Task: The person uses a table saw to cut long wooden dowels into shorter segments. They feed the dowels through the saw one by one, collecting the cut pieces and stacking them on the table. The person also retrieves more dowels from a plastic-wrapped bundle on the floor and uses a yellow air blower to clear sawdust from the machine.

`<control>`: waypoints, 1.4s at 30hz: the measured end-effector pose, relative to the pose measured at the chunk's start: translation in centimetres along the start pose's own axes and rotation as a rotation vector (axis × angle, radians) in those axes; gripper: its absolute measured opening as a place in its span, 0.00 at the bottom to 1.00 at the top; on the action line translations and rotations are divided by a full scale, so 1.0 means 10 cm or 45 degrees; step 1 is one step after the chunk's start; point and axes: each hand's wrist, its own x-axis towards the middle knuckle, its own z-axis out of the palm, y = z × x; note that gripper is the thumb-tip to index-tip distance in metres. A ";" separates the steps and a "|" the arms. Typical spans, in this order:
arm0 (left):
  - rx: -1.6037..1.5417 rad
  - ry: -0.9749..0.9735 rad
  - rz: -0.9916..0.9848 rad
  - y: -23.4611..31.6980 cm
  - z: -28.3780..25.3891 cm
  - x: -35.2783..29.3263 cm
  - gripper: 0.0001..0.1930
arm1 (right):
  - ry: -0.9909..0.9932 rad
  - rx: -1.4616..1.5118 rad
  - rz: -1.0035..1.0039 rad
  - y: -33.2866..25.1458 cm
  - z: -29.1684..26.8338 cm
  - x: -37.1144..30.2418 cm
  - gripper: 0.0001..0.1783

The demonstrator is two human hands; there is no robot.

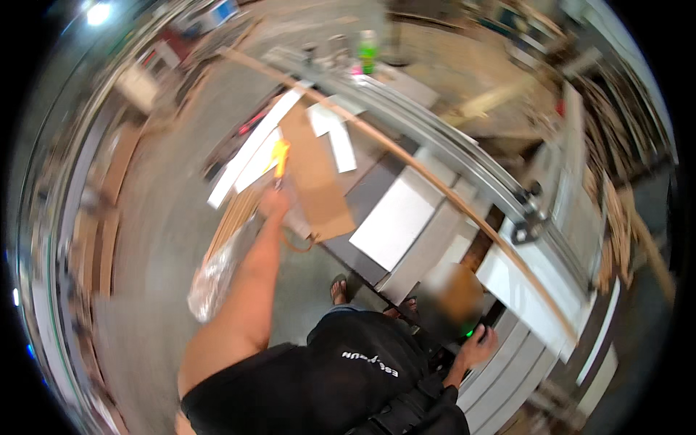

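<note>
My left arm reaches forward over the edge of the table, and my left hand (pixel 273 204) is closed at the near end of an orange-yellow tool (pixel 280 154). Motion blur hides its exact kind. Beneath and beside it lie a brown board (pixel 313 181) and white strips (pixel 254 148). Low on the right, my right hand (pixel 478 348) rests by the machine table, its fingers slightly bent and apart. Close to its thumb a small green light shows on something dark. A blurred brown-orange shape (pixel 454 292) sits just beyond that hand; I cannot make it out.
A long thin wooden strip (pixel 391 145) runs diagonally across the table beside a metal rail (pixel 435 109). A white panel (pixel 397 217) lies nearer me. Green bottle (pixel 368 52) at the back; plastic-wrapped strips (pixel 214 283) at left; stacked wood pieces (pixel 616 138) at right.
</note>
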 end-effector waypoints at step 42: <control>-0.139 -2.437 1.226 2.45 -0.39 -5.51 0.18 | -0.167 1.278 1.149 2.89 -1.39 3.83 0.33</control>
